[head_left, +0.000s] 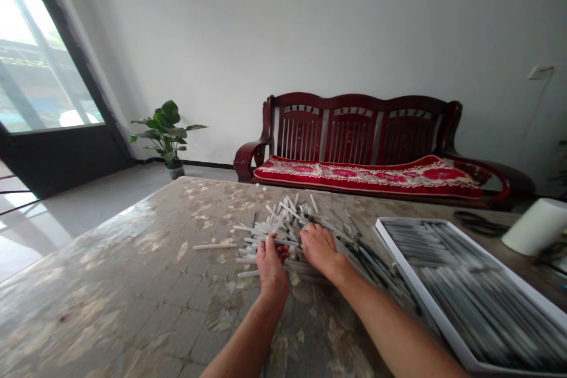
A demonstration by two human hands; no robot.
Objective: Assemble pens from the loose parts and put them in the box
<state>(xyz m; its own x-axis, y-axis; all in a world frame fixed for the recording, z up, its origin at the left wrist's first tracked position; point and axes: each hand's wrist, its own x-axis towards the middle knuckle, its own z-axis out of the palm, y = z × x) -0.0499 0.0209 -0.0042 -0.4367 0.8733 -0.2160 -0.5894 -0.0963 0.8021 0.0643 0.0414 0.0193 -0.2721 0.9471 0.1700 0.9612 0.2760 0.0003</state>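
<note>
A loose pile of white pen-like sticks (pixel 283 215) lies on the table. My left hand (pixel 271 266) is over its near side, thumb and fingers closed on a slim pen (pixel 283 242) that points to the right. Close beside it, my right hand (pixel 318 246) has its fingers curled at the right side of the pile. Those fingertips face away, so what they grip is hidden. Dark, thin pen pieces (pixel 365 257) are spread to the right of my right hand, partly under its forearm.
A white open box (pixel 443 322) holding rows of slim pens stands on the right. Beyond it are a white roll (pixel 535 227) and a black coil (pixel 481 222). One white stick (pixel 215 246) lies apart on the patterned tablecloth (pixel 146 301). A wooden bench (pixel 349 130) stands behind the table.
</note>
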